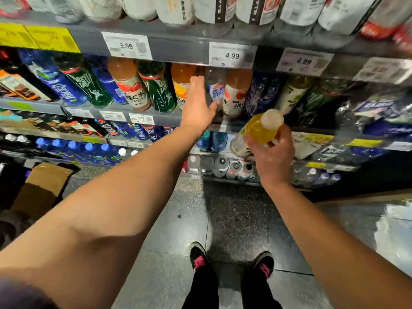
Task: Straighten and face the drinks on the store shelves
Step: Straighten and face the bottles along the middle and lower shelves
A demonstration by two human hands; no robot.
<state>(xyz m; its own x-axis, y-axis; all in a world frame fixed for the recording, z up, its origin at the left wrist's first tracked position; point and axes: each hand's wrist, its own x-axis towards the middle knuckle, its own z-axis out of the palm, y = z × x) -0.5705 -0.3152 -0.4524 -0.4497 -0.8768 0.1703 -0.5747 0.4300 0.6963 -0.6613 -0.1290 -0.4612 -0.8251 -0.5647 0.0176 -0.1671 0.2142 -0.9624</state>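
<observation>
— What can you read on the shelf edges?

— White price tags: "3.99" (126, 45), then "4.99" (231, 55) and a second "4.99" (304, 61). Lower down a small tag (141, 118) reads about "4.89", blurred. The yellow tags (52, 39) at the upper left are too smeared to read.

— And the bottles?

— The orange-pink bottle (131, 84) carries Chinese characters with "C" and "VITAMIN" under them. The green bottles (159, 89) and blue bottles (60, 83) have white graphics I cannot make out.

— Where are the hands?

— The left hand (197, 103) reaches into the middle shelf, fingers straight and spread, its fingertips against an orange bottle (181, 82), holding nothing. The right hand (270, 156) grips a yellow drink bottle (256, 131) with a white cap, tilted, in front of the shelves and off them.

— Anything nearby?

— A brown cardboard box (42, 188) on the floor at left, dark tiled floor (236, 219), and black shoes with pink laces (199, 256) below.
</observation>
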